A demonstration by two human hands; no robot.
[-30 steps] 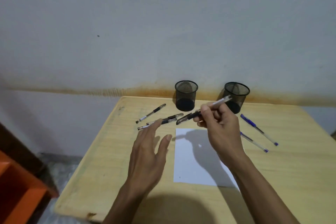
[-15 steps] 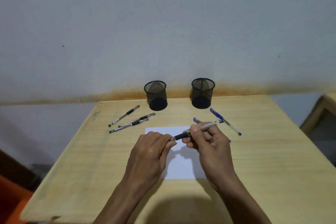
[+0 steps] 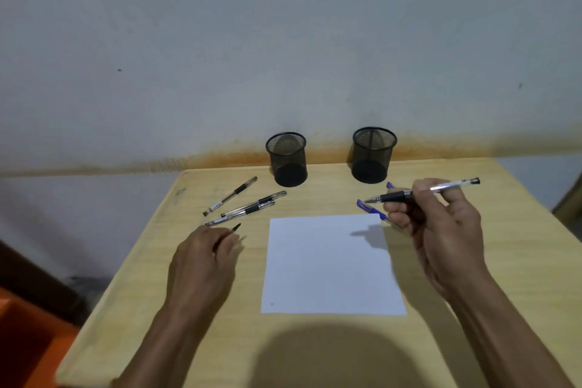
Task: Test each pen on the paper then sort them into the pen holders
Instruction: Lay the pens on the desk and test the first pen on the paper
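Pen uncapped, tip bare, and the paper (image 3: 330, 264) is blank: testing has barely begun!

Both mesh pen holders (image 3: 287, 158) at twelve o'clock look empty, three black pens (image 3: 231, 195) lie at ten o'clock, blue pens (image 3: 370, 208) at two. The right hand (image 3: 441, 230) pinches the clear black pen (image 3: 422, 191) above the table (image 3: 519, 261) at two o'clock, nib pointing left, not yet on paper. The left hand (image 3: 204, 258) rests at nine o'clock, fingers curled round the black cap (image 3: 235, 227).

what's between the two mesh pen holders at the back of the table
Nothing: in the head view, only bare wooden table shows between the left pen holder and the right pen holder.
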